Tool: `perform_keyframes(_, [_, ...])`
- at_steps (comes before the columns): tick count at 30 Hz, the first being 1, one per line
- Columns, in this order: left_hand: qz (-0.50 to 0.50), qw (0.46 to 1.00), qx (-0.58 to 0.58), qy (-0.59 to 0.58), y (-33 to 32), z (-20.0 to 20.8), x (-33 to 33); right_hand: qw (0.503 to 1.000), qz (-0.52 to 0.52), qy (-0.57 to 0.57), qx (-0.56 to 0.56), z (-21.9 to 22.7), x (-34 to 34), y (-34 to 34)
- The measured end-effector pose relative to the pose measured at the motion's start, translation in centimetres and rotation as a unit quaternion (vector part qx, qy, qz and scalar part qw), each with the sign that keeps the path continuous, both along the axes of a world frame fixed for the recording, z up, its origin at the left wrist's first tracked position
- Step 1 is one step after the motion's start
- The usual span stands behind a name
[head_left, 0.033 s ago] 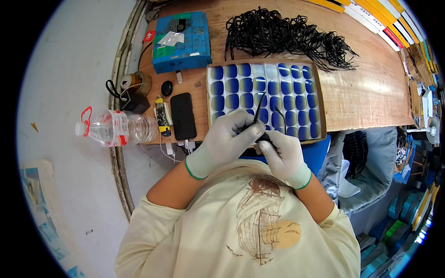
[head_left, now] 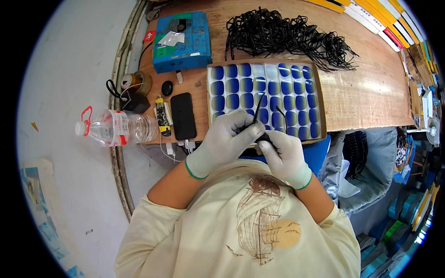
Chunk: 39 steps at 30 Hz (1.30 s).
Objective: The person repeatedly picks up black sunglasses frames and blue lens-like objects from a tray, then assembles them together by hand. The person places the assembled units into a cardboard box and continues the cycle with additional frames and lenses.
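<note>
In front of my chest, both gloved hands hold a black eyeglass frame [head_left: 258,111], its thin temples sticking up and away from me. My left hand [head_left: 235,133] is closed on it, thumb pressed against the fingers. Close beside it, my right hand [head_left: 283,155] pinches the frame's other side, fingers curled. The front of the frame is mostly hidden by the gloves. Just beyond the hands lies a shallow cardboard tray [head_left: 323,106] of blue-to-yellow tinted lenses [head_left: 232,86] in rows, partly covered by my left hand and the temples.
A heap of black eyeglass frames [head_left: 282,34] lies behind the tray. To the left are a blue box [head_left: 183,46], a black phone [head_left: 182,116], a yellow-and-black cutter [head_left: 162,116] and a clear plastic bottle [head_left: 134,127]. A grey cloth-lined bin [head_left: 378,162] stands at right.
</note>
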<state>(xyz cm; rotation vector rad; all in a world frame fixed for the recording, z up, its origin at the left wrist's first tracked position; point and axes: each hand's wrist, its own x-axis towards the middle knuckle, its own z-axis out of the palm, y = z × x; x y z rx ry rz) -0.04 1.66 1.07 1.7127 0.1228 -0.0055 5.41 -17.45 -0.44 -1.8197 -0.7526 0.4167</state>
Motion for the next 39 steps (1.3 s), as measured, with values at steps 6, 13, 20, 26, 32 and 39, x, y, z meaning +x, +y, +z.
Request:
perform_keyframes(6, [-0.031, 0.999, 0.019, -0.037, 0.7, 0.2, -0.8, 0.996, 0.034, -0.072, -0.041, 2.7, 0.1, -0.2])
perform_keyframes(13, [-0.076, 0.993, 0.073, -0.059, -0.1, -0.4, -0.6, 0.975, -0.081, 0.182, 0.103, 1.3, -0.7, -0.6])
perform_keyframes(20, [-0.031, 0.994, 0.106, -0.011, -1.5, 1.4, -0.3, 0.987, -0.112, 0.093, 0.064, 2.4, -0.8, -0.2])
perform_keyframes(26, [0.006, 0.999, 0.047, 0.002, -1.9, 1.3, 0.2, 0.994, -0.066, 0.077, 0.040, 2.7, 1.2, -0.1])
perform_keyframes(32, [-0.141, 0.989, 0.031, -0.010, 0.0, 2.1, 1.4, 0.938, 0.180, 0.281, 0.093, 1.0, 3.1, -3.2])
perform_keyframes(39, [-0.188, 0.982, 0.012, 0.008, 0.0, 1.2, 7.4, 0.985, 0.148, 0.081, 0.032, 0.2, 6.4, -6.9])
